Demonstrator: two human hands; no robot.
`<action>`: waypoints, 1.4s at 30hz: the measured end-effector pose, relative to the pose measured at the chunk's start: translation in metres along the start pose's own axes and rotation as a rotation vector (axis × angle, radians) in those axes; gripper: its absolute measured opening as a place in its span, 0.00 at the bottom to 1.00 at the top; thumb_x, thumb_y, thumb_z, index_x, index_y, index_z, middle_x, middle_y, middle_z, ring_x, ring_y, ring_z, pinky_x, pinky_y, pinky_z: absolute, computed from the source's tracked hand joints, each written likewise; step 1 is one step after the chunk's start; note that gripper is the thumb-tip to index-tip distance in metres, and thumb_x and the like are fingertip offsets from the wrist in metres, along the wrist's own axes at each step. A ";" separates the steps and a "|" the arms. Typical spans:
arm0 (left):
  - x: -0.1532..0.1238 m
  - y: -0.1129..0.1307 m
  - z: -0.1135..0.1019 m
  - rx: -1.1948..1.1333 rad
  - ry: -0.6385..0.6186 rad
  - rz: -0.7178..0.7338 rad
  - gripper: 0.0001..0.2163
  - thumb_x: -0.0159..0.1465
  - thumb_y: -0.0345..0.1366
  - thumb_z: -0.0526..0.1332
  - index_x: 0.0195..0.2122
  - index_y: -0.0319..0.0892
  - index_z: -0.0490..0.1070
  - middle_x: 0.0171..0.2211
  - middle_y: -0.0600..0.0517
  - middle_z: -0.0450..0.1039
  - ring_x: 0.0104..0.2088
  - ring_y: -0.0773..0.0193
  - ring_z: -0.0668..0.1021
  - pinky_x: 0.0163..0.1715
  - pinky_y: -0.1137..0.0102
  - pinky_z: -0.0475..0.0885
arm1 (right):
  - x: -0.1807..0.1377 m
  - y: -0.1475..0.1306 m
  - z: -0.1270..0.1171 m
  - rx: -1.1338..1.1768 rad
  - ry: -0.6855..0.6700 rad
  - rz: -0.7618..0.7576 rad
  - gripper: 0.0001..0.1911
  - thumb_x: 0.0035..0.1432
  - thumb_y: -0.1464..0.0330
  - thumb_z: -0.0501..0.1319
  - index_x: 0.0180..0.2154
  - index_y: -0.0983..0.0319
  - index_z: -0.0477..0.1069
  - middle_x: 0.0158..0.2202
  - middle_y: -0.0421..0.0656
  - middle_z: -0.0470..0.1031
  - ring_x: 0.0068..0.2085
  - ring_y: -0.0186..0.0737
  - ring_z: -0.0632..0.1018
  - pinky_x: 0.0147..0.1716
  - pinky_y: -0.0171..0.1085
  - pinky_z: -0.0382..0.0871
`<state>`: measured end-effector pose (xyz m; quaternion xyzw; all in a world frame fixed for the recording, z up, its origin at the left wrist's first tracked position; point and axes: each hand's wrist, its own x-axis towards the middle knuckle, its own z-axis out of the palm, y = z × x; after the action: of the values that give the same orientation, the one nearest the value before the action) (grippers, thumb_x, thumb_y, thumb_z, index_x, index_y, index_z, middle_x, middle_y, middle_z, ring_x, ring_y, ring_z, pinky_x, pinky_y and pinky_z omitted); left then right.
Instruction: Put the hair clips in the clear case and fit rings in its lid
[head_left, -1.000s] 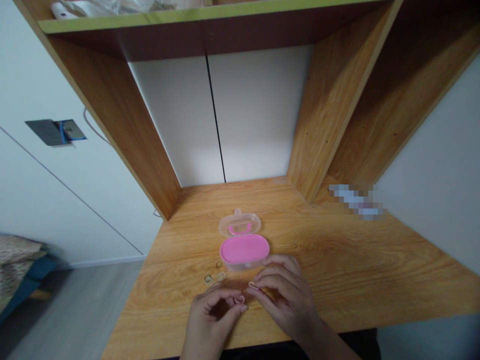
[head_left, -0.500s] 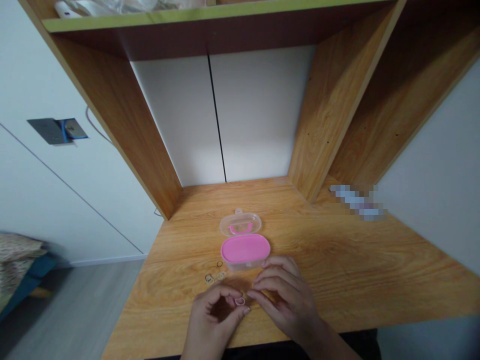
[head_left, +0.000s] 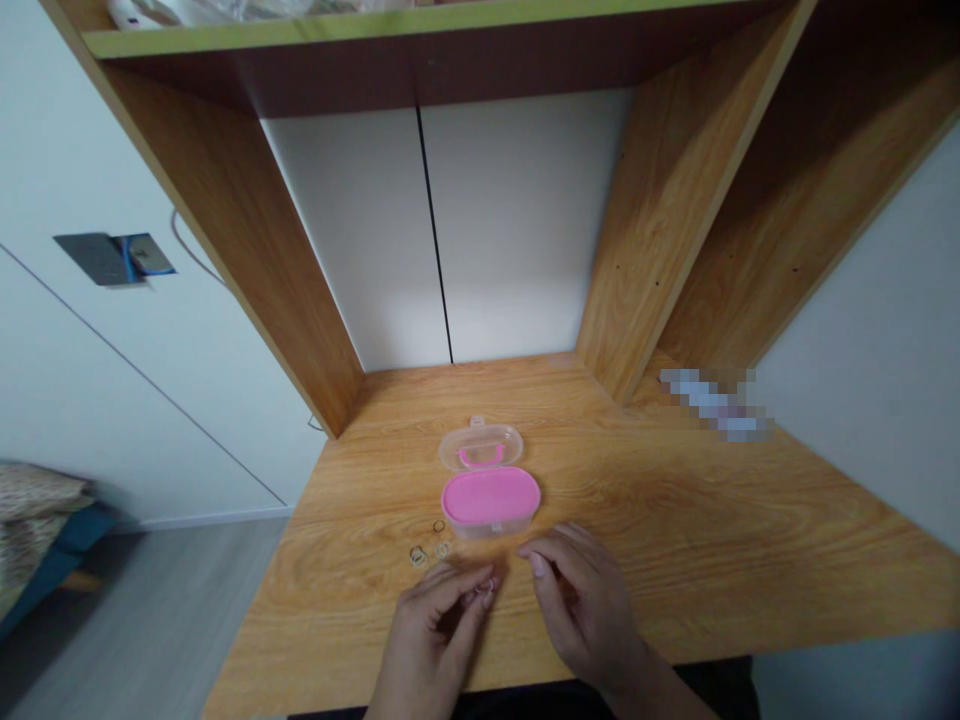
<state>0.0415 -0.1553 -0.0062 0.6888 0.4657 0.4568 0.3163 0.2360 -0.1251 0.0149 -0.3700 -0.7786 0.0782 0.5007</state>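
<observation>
The left hand (head_left: 429, 632) pinches a thin, pinkish loop (head_left: 487, 588) over the wood-grained bench (head_left: 690, 560), near a smooth, oval plastic box (head_left: 491, 497); the right hand (head_left: 592, 610) curls close by, whether grasping anything I can't tell.

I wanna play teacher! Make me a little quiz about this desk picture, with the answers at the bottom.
1. True or false: the clear lid is on the far side of the box, not over its pink top.

2. Pick one. What is the left hand pinching?
A) the clear lid
B) the box
C) a small pinkish loop

3. Short answer: which hand are the loose loops on the desk nearer to?

Key
1. True
2. C
3. The left hand
</observation>
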 end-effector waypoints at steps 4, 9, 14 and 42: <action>-0.001 0.002 0.002 0.091 -0.104 0.061 0.07 0.67 0.33 0.63 0.42 0.47 0.82 0.30 0.49 0.81 0.33 0.61 0.81 0.35 0.69 0.77 | -0.006 0.005 -0.001 0.054 0.124 0.136 0.11 0.68 0.73 0.50 0.39 0.60 0.70 0.28 0.42 0.74 0.29 0.39 0.77 0.29 0.38 0.70; 0.001 0.005 0.003 0.084 -0.153 0.093 0.02 0.63 0.32 0.67 0.33 0.45 0.79 0.30 0.50 0.81 0.34 0.60 0.81 0.36 0.68 0.76 | -0.009 0.009 0.001 0.086 0.154 0.184 0.12 0.70 0.70 0.50 0.39 0.60 0.71 0.27 0.41 0.72 0.28 0.39 0.76 0.27 0.37 0.69; 0.003 0.009 0.004 0.082 -0.191 0.143 0.04 0.59 0.33 0.72 0.30 0.45 0.78 0.31 0.51 0.82 0.35 0.60 0.82 0.38 0.66 0.76 | -0.014 0.012 0.004 0.124 0.148 0.255 0.13 0.71 0.68 0.49 0.39 0.60 0.71 0.24 0.38 0.69 0.25 0.37 0.73 0.25 0.35 0.66; -0.003 0.005 0.003 -0.070 -0.146 -0.089 0.09 0.71 0.34 0.58 0.44 0.45 0.78 0.42 0.47 0.81 0.43 0.61 0.82 0.45 0.70 0.77 | 0.012 0.027 -0.073 0.021 -0.908 0.327 0.12 0.49 0.79 0.70 0.29 0.55 0.77 0.35 0.36 0.77 0.36 0.38 0.79 0.33 0.33 0.70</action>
<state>0.0451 -0.1598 -0.0040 0.6874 0.4554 0.4069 0.3930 0.3080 -0.1164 0.0464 -0.4109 -0.8493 0.3176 0.0952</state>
